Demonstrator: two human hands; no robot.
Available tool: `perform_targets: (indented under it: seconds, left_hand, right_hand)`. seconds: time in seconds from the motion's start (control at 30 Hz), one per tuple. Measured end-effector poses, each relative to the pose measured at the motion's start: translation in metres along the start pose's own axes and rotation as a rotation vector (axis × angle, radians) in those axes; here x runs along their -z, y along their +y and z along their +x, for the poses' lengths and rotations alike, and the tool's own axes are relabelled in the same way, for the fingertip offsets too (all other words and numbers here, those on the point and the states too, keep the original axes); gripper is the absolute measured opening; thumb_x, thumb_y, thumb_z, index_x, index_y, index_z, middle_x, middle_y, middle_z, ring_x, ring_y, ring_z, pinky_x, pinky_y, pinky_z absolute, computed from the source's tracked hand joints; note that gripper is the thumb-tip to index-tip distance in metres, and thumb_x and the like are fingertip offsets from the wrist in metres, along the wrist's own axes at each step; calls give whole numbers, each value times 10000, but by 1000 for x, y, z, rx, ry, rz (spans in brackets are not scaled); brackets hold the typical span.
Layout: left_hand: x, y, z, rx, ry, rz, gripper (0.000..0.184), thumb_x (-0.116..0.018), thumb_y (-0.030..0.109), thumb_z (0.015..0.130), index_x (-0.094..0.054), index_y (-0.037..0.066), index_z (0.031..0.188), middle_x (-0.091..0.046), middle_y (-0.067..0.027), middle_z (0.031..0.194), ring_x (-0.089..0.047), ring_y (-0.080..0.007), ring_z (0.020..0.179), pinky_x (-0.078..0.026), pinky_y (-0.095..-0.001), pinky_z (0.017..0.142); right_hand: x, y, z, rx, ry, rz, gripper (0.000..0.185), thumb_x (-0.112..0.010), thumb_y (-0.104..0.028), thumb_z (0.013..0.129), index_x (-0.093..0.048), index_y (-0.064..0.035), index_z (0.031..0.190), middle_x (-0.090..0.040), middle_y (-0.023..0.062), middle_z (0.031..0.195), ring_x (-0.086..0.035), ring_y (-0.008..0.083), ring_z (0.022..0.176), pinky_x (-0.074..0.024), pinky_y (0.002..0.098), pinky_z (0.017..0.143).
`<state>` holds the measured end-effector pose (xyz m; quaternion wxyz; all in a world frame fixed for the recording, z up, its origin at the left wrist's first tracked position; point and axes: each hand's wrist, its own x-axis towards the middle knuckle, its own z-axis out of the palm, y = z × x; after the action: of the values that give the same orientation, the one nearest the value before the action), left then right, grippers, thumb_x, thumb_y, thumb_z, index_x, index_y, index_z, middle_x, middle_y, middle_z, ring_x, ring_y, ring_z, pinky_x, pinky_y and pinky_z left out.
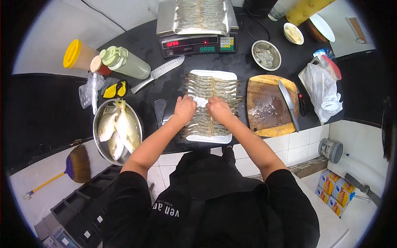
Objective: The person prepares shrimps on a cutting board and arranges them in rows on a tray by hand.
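Note:
A white tray [202,138] lies in front of me with shrimp [211,82] in two facing columns, tips meeting along the middle. A gap in the rows bares some of the tray. My left hand [185,108] is over the left column beside this gap, its fingers curled closed. Close by, my right hand [219,109] bends over the right column, fingers closed near the middle line. What either hand's fingertips hold, if anything, is hidden. Behind the tray, a digital scale [197,44] carries another pack of shrimp [201,16].
On the right lie a wooden cutting board [269,111] with a knife [288,103], and a plastic bag [322,89]. A metal bowl [266,55] holds peeled shrimp. At left are a basin [96,134] of whole fish, a second knife [159,73] and a green bottle [130,64].

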<state>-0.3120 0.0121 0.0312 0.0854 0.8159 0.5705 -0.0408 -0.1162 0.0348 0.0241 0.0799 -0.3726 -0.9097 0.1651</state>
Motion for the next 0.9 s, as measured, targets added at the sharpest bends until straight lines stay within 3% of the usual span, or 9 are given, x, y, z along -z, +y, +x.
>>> perform_targets:
  seconds: [0.13,0.33,0.53,0.63,0.73,0.9]
  left_hand:
    - [8,2,4,-11,-68,74,168,-569,148,788,-703,99,877,-644,-62,928,-553,-225,982,-405,-388,769]
    - [12,-14,21,-29,150,73,184,-531,151,787,-645,67,904,-624,-83,926,-545,-259,953,-410,-415,745]
    - [32,-12,10,51,230,-2,184,-534,154,803,-643,79,931,-574,-74,1010,-523,-257,992,-402,-412,763]
    - [22,-4,-12,-9,171,-86,172,-669,162,733,-670,86,887,-578,-52,998,-527,-247,983,-404,-415,775]
    - [5,-1,-17,-60,5,-93,131,-683,181,728,-689,92,825,-603,-40,953,-537,-233,964,-406,-418,775]
    - [6,5,-13,-94,-74,38,103,-619,155,753,-695,98,793,-626,-47,873,-566,-229,939,-404,-402,757]
  right_hand:
    - [-5,4,8,-37,27,-11,105,-601,-95,741,-678,-74,809,-612,63,932,-571,237,1000,-484,383,852]
    - [-4,14,20,-93,83,-42,153,-584,-95,750,-660,-66,880,-605,70,954,-559,234,1025,-484,363,864]
    - [8,2,2,-85,252,53,199,-674,-167,734,-655,-51,894,-600,93,953,-555,257,1035,-478,384,875]
    - [6,-8,-16,-60,57,104,208,-703,-206,738,-664,-54,874,-600,90,944,-559,256,1026,-474,395,874]
    - [2,-13,-16,-28,-48,77,164,-694,-200,744,-677,-66,838,-607,82,917,-570,254,996,-471,398,858]
    - [-3,-10,-10,-32,-76,53,138,-701,-190,748,-667,-76,819,-615,66,892,-580,245,941,-481,385,850]
